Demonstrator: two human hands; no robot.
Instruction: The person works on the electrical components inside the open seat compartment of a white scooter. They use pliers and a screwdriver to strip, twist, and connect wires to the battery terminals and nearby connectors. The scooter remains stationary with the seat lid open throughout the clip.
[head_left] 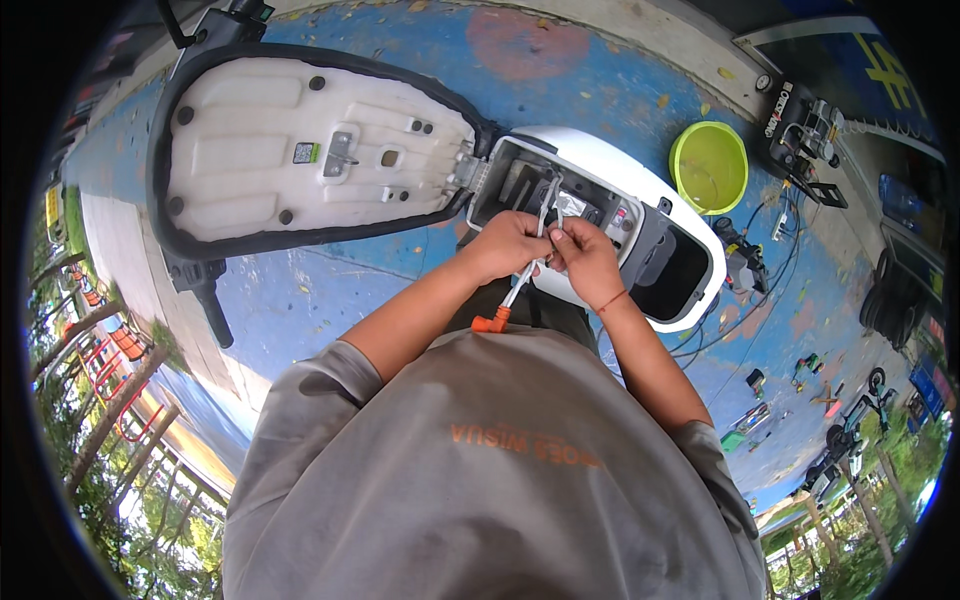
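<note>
Blue floor (620,100); left grip (510,245), right grip (585,258) pinching white cabling (518,286), orange plug (492,322) nearer shirt (500,400).

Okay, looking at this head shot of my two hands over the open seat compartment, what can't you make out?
In the head view:
Pale grey cable strands: middle stretch hidden by the bare left hand and bare right hand.
Your feet: hidden by the loose grey short-sleeved shirt.
Thin black stem, top left: cut off by the upper edge.
Small green object, lower right: too small to identify.
</note>
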